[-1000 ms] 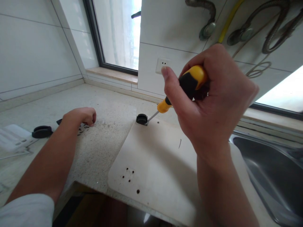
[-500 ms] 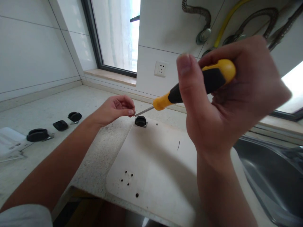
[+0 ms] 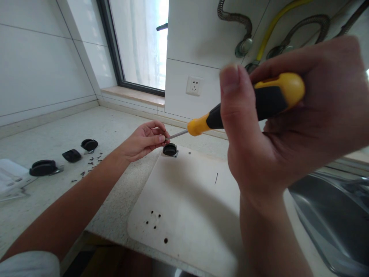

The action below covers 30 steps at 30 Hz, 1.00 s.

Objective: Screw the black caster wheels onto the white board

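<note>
My right hand (image 3: pixel 288 127) is wrapped round the handle of a yellow and black screwdriver (image 3: pixel 271 98), held up close to the camera. Its thin metal shaft slants down and left to the fingertips of my left hand (image 3: pixel 148 140). Thumb and finger of that hand are pinched at the screwdriver's tip; whatever is between them is too small to make out. Just below sits a black caster wheel (image 3: pixel 170 149) with a metal plate, at the far left corner of a white board (image 3: pixel 187 207). Small dark holes show in the board's near left corner.
On the counter (image 3: pixel 115 196) to the left lie more black casters (image 3: pixel 43 167), several small screws (image 3: pixel 90 163) and a white plastic piece (image 3: pixel 13 175). A steel sink (image 3: pixel 325 219) lies to the right. Hoses (image 3: pixel 235 17) and a socket (image 3: pixel 195 85) are on the wall.
My left fingers have shifted slightly right along with the screwdriver tip. My right hand and the handle have moved right. The loose screws now show beside my left forearm.
</note>
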Tool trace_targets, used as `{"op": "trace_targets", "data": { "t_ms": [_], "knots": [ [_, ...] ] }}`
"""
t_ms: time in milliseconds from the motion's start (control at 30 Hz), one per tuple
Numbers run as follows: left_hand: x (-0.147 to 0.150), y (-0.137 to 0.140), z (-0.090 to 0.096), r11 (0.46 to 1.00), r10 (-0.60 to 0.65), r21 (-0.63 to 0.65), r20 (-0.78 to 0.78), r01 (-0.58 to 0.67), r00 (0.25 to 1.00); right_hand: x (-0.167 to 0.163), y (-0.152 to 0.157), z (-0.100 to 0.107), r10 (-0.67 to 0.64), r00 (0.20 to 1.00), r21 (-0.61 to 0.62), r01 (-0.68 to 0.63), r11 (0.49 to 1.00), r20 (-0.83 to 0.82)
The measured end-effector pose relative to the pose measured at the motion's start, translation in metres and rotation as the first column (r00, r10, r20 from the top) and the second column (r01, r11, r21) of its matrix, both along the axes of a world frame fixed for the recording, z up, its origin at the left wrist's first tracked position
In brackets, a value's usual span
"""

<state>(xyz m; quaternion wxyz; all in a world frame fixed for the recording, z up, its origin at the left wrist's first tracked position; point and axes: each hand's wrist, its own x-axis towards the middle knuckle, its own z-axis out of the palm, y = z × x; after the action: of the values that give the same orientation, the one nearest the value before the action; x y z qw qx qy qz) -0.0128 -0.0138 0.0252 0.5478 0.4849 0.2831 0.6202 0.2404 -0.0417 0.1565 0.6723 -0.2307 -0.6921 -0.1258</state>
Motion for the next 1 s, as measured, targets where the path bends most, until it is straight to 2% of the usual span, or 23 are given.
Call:
{"op": "trace_targets", "data": {
  "t_ms": [167, 233, 367, 467, 567, 667, 767, 833, 900, 967, 1000],
  "knots": [
    [0.003, -0.001, 0.002, 0.999, 0.016, -0.031, 0.068, -0.013, 0.998, -0.003, -0.003, -0.003, -0.034, 0.999, 0.000, 0.034, 0.999, -0.020],
    [0.005, -0.002, 0.002, 0.999, 0.028, -0.049, 0.094, -0.024, 0.995, -0.001, -0.004, 0.000, -0.043, 0.998, -0.001, 0.043, 0.999, 0.039],
    [0.004, 0.002, -0.003, 0.995, 0.076, -0.067, 0.108, -0.069, 0.991, 0.003, -0.008, 0.004, 0.020, 0.987, 0.004, -0.021, 1.000, 0.160],
    [0.001, 0.007, -0.012, 0.990, 0.116, -0.089, 0.083, -0.109, 0.990, 0.007, -0.012, 0.007, 0.094, 0.943, -0.078, -0.073, 0.994, 0.320],
    [-0.003, 0.011, -0.018, 0.987, 0.144, -0.084, 0.082, -0.137, 0.986, 0.009, -0.016, 0.009, 0.144, 0.879, -0.188, -0.064, 0.980, 0.454],
    [-0.004, 0.012, -0.017, 0.991, 0.118, -0.063, 0.051, -0.115, 0.992, 0.006, -0.017, 0.007, 0.055, 0.917, -0.153, 0.007, 0.988, 0.395],
    [-0.005, 0.012, -0.015, 0.994, 0.106, 0.004, -0.125, -0.106, 0.987, 0.002, -0.015, 0.004, -0.042, 0.964, -0.067, 0.062, 0.996, 0.263],
    [-0.008, 0.014, -0.014, 0.983, 0.182, 0.099, -0.372, -0.156, 0.910, 0.001, -0.011, 0.002, -0.072, 0.969, -0.054, 0.087, 0.995, 0.235],
    [-0.012, 0.016, -0.015, 0.969, 0.242, 0.192, -0.643, -0.154, 0.727, 0.002, -0.004, 0.000, -0.074, 0.953, -0.114, 0.112, 0.987, 0.294],
    [-0.013, 0.015, -0.017, 0.978, 0.201, 0.196, -0.815, -0.069, 0.543, 0.001, 0.007, -0.004, -0.032, 0.922, -0.203, 0.118, 0.972, 0.386],
    [-0.013, 0.014, -0.017, 0.985, 0.160, 0.172, -0.860, -0.020, 0.484, 0.000, 0.012, -0.007, 0.004, 0.903, -0.246, 0.113, 0.963, 0.429]
  ]
}}
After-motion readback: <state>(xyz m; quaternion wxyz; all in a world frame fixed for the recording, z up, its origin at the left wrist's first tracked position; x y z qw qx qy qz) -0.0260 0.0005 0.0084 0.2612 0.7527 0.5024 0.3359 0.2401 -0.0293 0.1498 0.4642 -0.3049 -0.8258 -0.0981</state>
